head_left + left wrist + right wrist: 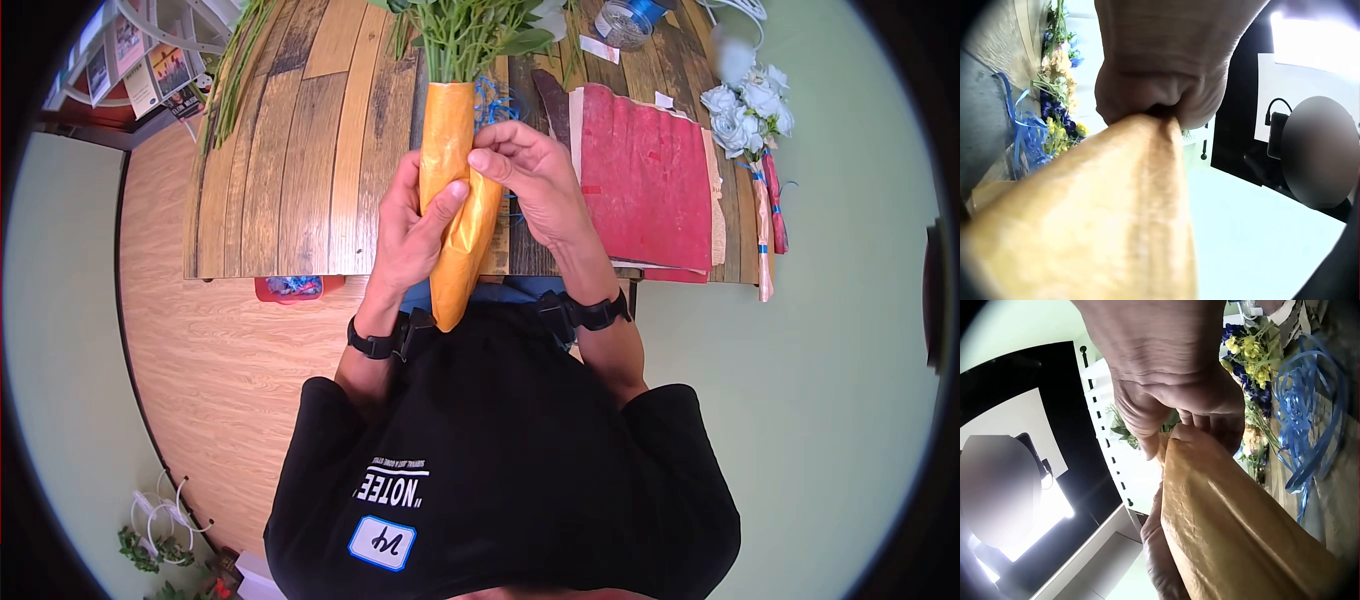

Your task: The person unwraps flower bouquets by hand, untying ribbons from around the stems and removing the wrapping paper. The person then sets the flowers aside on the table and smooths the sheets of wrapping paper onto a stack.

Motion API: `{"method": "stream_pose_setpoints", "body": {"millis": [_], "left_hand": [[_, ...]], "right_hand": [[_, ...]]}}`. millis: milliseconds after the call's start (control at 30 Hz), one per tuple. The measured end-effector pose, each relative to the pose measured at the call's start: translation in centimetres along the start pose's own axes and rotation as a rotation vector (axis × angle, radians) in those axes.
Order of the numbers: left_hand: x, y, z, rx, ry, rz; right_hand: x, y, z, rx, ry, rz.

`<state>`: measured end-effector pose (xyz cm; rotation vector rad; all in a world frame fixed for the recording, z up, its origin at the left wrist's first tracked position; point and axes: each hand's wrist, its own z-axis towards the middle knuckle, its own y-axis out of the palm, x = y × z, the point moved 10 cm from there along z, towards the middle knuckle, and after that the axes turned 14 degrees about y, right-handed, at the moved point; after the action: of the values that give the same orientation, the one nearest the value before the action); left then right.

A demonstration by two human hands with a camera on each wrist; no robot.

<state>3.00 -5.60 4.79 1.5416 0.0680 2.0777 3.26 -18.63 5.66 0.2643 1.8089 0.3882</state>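
Note:
A bunch of green stems and leaves (470, 40) rises from a long golden-orange paper wrap (462, 240), which narrows to a point near my waist. My left hand (412, 235) grips the wrap from the left, thumb across its front and fingers behind. On the other side my right hand (545, 180) pinches the wrap's upper right edge between thumb and fingers. In the right wrist view, creased wrapping paper (1216, 519) runs up into my right hand. The left wrist view has the wrap (1104, 212) filling its lower part.
Red paper sheets (645, 180) are stacked on the wooden table (310, 180) at right. Pale blue roses (745, 115) lie past them. Tangled blue ribbon (1304, 412) is behind the wrap. Loose stems (235, 80) lie far left; a red bin (300, 288) stands below the table edge.

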Motion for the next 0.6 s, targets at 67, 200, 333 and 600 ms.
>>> {"method": "stream_pose_setpoints", "body": {"millis": [67, 200, 333, 600], "left_hand": [[0.0, -0.2, 0.1, 0.013, 0.004, -0.019], [-0.5, -0.7, 0.2, 0.031, 0.036, 0.057], [-1.3, -1.7, 0.4, 0.077, 0.033, 0.077], [-6.8, -4.4, -2.5, 0.031, -0.024, -0.243]], "right_hand": [[0.1, -0.3, -0.1, 0.036, -0.053, 0.008], [-1.1, -0.2, -1.4, 0.162, -0.235, 0.052], [-1.3, 0.0, -2.9, 0.254, -0.316, 0.015], [-3.2, 11.0, -4.2, -0.056, -0.482, -0.436]]}}
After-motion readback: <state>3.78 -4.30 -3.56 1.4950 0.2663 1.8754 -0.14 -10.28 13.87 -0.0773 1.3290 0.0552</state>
